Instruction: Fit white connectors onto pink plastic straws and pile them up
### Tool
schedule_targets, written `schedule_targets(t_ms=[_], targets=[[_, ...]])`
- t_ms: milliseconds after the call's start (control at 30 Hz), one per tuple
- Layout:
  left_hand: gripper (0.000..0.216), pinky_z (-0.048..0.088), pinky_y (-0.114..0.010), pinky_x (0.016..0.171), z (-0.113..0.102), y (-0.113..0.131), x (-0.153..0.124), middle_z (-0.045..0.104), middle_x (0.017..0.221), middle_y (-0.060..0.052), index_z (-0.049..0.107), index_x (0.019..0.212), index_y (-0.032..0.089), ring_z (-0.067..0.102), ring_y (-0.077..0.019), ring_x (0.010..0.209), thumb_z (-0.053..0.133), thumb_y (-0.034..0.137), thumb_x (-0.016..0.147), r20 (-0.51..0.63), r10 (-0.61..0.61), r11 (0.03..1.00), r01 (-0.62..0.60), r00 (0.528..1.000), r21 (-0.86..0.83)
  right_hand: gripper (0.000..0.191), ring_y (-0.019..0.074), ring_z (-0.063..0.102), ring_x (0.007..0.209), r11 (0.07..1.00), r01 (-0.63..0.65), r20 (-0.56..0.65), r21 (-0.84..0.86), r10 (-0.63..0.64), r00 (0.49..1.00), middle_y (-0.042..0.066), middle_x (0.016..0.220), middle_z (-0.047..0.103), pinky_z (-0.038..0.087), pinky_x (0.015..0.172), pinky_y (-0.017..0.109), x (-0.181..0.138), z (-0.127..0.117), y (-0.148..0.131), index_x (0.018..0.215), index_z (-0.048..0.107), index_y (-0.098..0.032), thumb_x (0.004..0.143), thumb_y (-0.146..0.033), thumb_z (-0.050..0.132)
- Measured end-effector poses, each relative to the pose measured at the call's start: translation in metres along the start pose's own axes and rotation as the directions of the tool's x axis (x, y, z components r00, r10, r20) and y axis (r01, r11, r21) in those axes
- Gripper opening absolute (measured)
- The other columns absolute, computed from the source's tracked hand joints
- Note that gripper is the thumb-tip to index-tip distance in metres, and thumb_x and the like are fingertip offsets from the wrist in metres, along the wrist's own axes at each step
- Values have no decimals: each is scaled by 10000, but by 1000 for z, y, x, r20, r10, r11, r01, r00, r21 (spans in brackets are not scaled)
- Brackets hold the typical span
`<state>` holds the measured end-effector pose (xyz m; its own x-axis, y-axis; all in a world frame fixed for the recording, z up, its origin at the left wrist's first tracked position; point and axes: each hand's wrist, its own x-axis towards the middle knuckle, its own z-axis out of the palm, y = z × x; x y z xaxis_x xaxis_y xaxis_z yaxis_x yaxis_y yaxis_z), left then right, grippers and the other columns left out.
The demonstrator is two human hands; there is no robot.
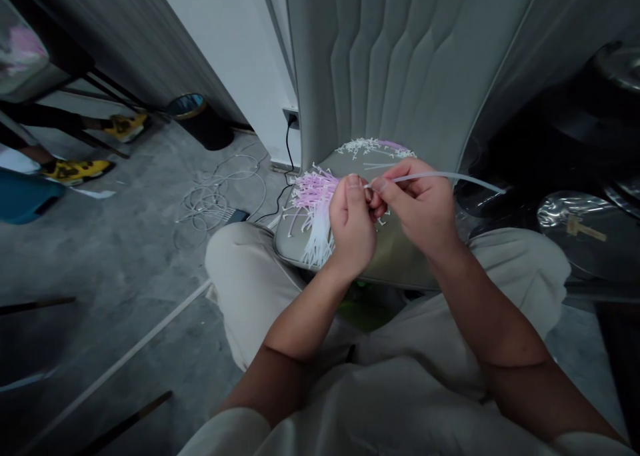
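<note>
My left hand (351,226) is closed around a bundle of thin white and pink strands (314,209) that fan out to the left over the seat of a grey chair (400,69). Right beside it, my right hand (420,209) pinches a long pale strip (450,176) that runs off to the right. The fingertips of both hands meet above the seat. A second heap of white and pink strands (375,147) lies at the back of the seat.
My knees in beige trousers (245,276) flank the seat. White cables and a dark phone (239,215) lie on the grey floor at left. Another person's feet in yellow shoes (75,169) stand far left. Shiny round metal lids (585,229) sit at right.
</note>
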<state>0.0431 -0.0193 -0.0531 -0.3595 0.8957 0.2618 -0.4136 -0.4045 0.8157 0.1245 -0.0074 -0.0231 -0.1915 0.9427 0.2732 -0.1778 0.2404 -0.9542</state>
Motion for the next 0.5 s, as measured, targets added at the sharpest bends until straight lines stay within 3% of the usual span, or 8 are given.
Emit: schedule_targets(t_ms=[133, 500], targets=[[425, 343, -161, 444, -1, -2, 0, 404, 580, 49, 412, 655, 189, 381, -52, 491, 524, 514, 905, -4, -7, 999, 7, 1000, -50, 143, 63, 599, 521, 1000, 20, -15, -13, -20, 1000, -61, 594, 633, 532, 520, 186, 0, 1, 2, 723, 560, -205, 826, -237, 654], [409, 343, -169, 462, -6, -4, 5, 385, 577, 55, 416, 664, 191, 362, -58, 496, 463, 489, 941, 47, -24, 996, 19, 999, 91, 120, 69, 609, 534, 999, 15, -55, -37, -17, 998, -53, 578, 632, 537, 523, 187, 0, 2, 7, 730, 583, -192, 823, -229, 650]])
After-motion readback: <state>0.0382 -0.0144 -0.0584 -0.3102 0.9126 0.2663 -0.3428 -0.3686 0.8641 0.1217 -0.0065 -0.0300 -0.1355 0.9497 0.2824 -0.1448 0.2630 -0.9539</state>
